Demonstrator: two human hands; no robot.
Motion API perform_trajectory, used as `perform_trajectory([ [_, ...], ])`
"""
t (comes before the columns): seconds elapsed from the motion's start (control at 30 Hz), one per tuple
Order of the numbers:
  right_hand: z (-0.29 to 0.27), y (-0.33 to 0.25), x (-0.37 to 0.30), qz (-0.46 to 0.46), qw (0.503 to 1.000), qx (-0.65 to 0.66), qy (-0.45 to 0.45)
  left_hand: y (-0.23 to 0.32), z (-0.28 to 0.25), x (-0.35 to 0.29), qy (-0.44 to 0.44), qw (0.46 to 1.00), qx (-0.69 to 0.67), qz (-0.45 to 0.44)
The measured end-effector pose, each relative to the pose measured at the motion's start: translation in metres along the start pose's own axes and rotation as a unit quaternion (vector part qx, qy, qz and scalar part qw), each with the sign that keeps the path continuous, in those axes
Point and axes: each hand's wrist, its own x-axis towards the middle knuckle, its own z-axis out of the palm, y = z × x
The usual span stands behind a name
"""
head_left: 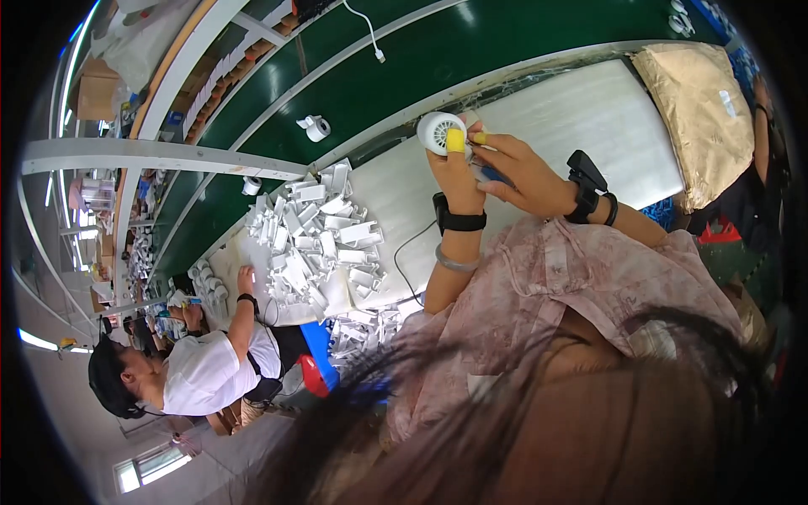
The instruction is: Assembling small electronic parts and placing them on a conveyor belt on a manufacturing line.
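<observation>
Over the bench, my left hand is closed round a small white fan-like housing. The housing is round, and its slotted grille faces up. A yellow wrap covers the left thumb, which presses on the grille's edge. My right hand is at the right side of the housing, its fingers bent in close to the left hand. One right finger also has a yellow wrap. What the right fingertips pinch is hidden. Something blue shows below the right fingers, too covered to name.
Left of my hands lies a pile of white plastic parts on the pale bench mat. A brown paper package lies at the right. Beyond runs a green conveyor belt carrying a white part. A co-worker sits at the left.
</observation>
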Motion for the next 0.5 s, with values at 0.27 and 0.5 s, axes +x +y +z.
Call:
perform_trajectory([
  [0.27, -0.005, 0.003, -0.012, 0.123, 0.974, 0.183, 0.060, 0.008, 0.001, 0.003, 0.022, 1.000, -0.002, 0.018],
  [0.5, -0.003, -0.001, -0.013, 0.137, 0.969, 0.198, 0.049, 0.003, 0.001, 0.004, 0.027, 0.999, 0.025, 0.039],
])
